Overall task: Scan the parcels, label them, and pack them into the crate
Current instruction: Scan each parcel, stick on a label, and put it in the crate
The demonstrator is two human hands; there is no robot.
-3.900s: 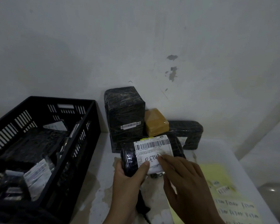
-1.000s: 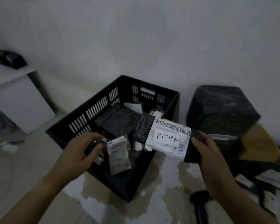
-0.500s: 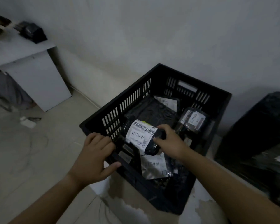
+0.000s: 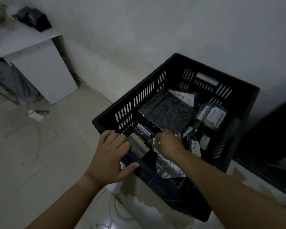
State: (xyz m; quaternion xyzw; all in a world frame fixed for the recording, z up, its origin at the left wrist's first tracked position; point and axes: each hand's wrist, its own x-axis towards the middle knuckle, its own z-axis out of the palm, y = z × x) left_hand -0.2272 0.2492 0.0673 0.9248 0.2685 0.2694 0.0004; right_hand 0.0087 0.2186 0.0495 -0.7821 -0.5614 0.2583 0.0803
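Note:
A black slatted crate (image 4: pixel 248 103) stands on a low white surface against the wall, with several black-wrapped parcels marked "RETURN" inside. My left hand (image 4: pixel 111 159) grips the crate's near-left rim, fingers over the edge and thumb outside. My right hand (image 4: pixel 169 144) reaches into the crate and holds the dark end of the labelled parcel (image 4: pixel 138 144). That parcel lies tilted in the near-left corner with its white barcode label up. A silver pouch (image 4: pixel 168 167) lies under my right wrist. A big flat black parcel (image 4: pixel 165 111) fills the crate's middle.
A large black-wrapped parcel (image 4: pixel 274 133) stands just right of the crate. A white desk (image 4: pixel 40 63) with a black object (image 4: pixel 33 19) on it is at the far left. Cables (image 4: pixel 33 142) and a white adapter (image 4: pixel 35 115) lie on the tiled floor.
My right hand has carried the labelled parcel from beside the stack into the crate and lowered it into the near-left corner. My left hand moved onto the crate's rim and closed on it.

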